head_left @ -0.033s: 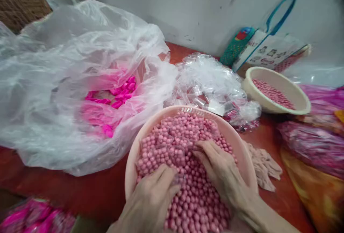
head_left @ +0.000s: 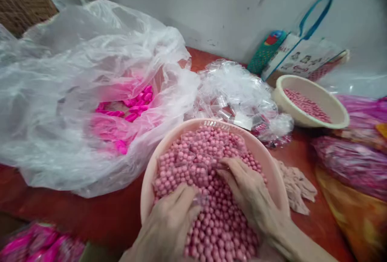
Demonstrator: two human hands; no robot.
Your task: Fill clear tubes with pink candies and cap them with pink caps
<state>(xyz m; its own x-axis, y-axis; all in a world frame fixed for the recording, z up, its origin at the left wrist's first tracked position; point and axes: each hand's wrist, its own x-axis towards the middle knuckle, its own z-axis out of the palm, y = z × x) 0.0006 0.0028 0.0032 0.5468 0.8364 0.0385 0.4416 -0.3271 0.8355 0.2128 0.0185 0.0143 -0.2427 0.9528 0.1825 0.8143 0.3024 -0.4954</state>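
Note:
A pink basin (head_left: 150, 181) full of round pink beads (head_left: 222, 229) stands in front of me. Several small clear containers packed with beads (head_left: 181, 171) lie on top of the loose ones. My left hand (head_left: 172, 217) is low over the beads at the left, fingers curled around a small clear plastic container (head_left: 200, 200). On the right side of the basin, my right hand (head_left: 244, 183) reaches in with its fingers bent together. Its fingertips pinch the edge of another clear container (head_left: 216, 165), partly hidden among the beads.
Left is a large translucent plastic bag (head_left: 39, 133) with bright pink pieces (head_left: 140, 102) inside. Clear empty containers (head_left: 232, 88) are heaped behind the basin. A cream bowl (head_left: 281, 96) of beads, a crumpled cloth (head_left: 298, 187) and purple-pink plastic packs (head_left: 350, 165) stand right.
My left hand has shifted very slightly with the clear container at its fingers. All else looks the same.

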